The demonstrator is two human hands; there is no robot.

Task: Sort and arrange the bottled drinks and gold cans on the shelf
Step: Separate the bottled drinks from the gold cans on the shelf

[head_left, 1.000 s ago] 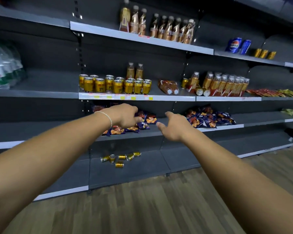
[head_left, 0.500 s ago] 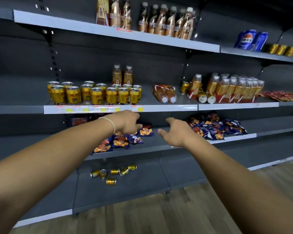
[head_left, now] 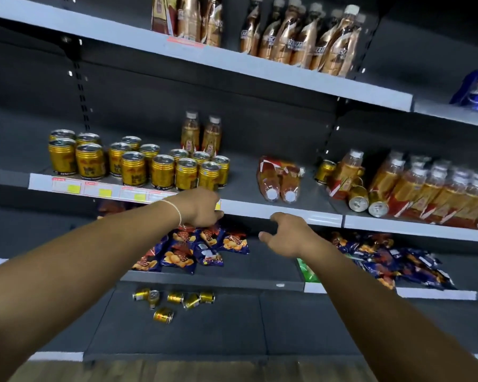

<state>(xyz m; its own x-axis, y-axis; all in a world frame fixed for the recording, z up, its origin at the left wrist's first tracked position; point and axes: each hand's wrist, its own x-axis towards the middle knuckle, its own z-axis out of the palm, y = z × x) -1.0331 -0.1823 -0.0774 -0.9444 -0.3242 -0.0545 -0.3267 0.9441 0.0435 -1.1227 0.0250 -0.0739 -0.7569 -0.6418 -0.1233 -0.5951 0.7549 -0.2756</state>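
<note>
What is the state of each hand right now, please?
Left hand: fingers curled under and hidden; closed or holding something cannot be told.
Right hand: open, holding nothing.

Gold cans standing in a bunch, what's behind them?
Two upright bottles stand behind the gold cans, at the right end. The cans cover the bottles' bottoms.
</note>
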